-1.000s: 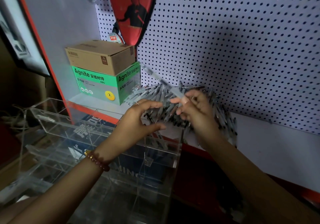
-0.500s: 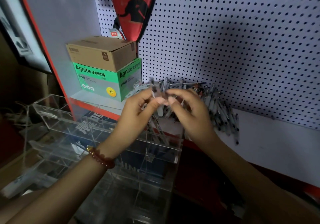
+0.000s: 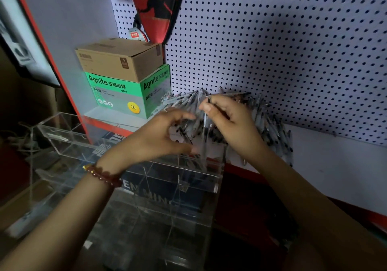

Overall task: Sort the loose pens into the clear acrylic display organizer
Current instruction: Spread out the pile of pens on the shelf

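A heap of loose clear-barrelled pens (image 3: 270, 124) lies on the white shelf against the pegboard. My right hand (image 3: 232, 124) pinches one pen (image 3: 205, 130) near its top end between thumb and fingers. That pen stands almost upright, and its lower end reaches the back rim of the clear acrylic organizer (image 3: 217, 178). My left hand (image 3: 157, 136) is cupped just left of the pen, with fingers and thumb spread in a C. It grips nothing that I can see. A few pens lie in the organizer's back right compartment.
A brown carton (image 3: 119, 59) sits on a green Agnite box (image 3: 123, 90) at the shelf's left end. A red racket cover (image 3: 157, 4) hangs on the pegboard (image 3: 282, 51). The organizer's left compartments (image 3: 62, 132) extend past the red shelf post.
The pen pointed up and to the left in my right hand; both hands then met at it. It now stands upright, lower, over the organizer's back right compartment.
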### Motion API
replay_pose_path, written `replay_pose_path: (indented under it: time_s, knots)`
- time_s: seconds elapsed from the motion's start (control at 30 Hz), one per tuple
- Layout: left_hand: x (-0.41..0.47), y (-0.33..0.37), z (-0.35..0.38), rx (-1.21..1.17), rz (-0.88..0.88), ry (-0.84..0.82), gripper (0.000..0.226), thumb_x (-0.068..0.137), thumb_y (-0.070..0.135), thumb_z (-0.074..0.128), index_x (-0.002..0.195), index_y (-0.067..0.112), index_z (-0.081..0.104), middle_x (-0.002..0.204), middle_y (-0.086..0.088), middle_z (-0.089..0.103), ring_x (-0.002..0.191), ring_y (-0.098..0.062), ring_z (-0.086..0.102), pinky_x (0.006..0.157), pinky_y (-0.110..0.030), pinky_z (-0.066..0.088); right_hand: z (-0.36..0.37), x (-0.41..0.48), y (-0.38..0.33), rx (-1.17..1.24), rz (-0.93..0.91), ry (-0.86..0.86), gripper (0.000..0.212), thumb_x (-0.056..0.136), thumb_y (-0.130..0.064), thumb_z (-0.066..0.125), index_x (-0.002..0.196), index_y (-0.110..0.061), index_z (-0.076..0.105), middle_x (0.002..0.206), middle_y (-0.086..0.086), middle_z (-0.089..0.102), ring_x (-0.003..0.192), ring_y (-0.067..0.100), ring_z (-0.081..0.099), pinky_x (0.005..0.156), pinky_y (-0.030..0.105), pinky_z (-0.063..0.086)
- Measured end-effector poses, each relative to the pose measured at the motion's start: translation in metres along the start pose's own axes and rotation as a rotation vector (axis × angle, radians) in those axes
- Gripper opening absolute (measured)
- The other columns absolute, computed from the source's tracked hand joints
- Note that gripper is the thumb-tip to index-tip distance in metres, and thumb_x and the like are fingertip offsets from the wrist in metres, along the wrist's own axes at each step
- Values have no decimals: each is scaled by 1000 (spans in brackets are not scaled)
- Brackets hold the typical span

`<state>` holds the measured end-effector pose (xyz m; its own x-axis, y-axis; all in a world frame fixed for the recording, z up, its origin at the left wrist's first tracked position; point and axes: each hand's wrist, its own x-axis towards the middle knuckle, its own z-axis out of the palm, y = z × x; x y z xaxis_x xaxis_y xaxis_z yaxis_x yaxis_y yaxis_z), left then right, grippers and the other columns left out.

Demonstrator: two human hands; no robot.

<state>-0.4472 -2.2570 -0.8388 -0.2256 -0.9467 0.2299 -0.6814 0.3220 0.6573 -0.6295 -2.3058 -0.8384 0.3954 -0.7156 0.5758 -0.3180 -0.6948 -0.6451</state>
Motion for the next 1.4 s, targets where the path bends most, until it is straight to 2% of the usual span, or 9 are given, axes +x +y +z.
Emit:
replay_pose_path:
  time_s: [0.33,0.43,0.57,0.87,0.97,1.07,1.13,1.23,1.4]
  knots:
    - [3,-15,8,-55,-65,79,26,66,16,82,87,19,68,89,-2,70,63,-11,65,61,-22,52,10,-9,9,-196,-36,-298,24,93,-34,56,111,-22,67,89,-9,69,76,4,63,68,32,53]
    - [3,-14,13,-75,-93,152,23,68,12,82,83,17,67,80,-4,70,61,-15,66,56,-23,54,10,-9,9,-269,-51,-302,30,90,-37,60,117,-25,62,70,-12,58,57,0,52,52,24,39]
    - [4,-11,15,-82,-83,257,26,68,4,82,77,20,64,71,-4,68,60,-21,65,60,-39,56,11,-10,11,-370,-31,-373,38,89,-37,62,123,-25,51,82,-15,58,59,-8,45,51,19,29]
    - [5,-14,25,6,26,254,24,72,2,77,85,16,62,80,5,64,64,-6,58,61,-25,50,17,-17,16,-381,-50,-365,28,89,-31,63,112,-18,52,93,-7,66,64,2,50,56,25,38]
    - [6,-16,25,53,64,246,26,74,4,76,85,21,59,79,13,60,66,3,56,59,-15,44,9,-10,18,-230,9,-397,16,88,-26,63,103,-24,57,87,-15,63,62,-8,50,55,15,39]
    - [5,-15,23,78,106,246,25,74,8,78,84,22,60,84,14,59,71,6,56,65,-16,47,-11,6,40,-97,108,-189,14,91,-12,57,98,-23,61,85,-16,61,76,-3,59,69,17,48]
    - [4,-16,21,90,127,259,23,74,10,78,84,22,62,86,12,61,76,4,56,67,-16,47,-23,13,60,-159,177,-85,17,93,-15,55,105,-25,60,79,-13,57,70,3,57,67,26,46]
    - [4,-16,20,121,147,256,22,75,11,78,86,21,62,88,10,62,78,5,55,66,-12,43,-25,14,74,-358,200,-185,32,93,-27,58,125,-25,54,75,-15,43,61,-2,41,57,23,33]
    - [2,-15,22,202,142,271,23,75,17,77,89,25,60,91,12,60,77,-3,54,66,-24,43,-13,16,69,-661,128,-258,38,94,-37,54,130,-27,52,112,-2,60,77,7,54,61,23,36]
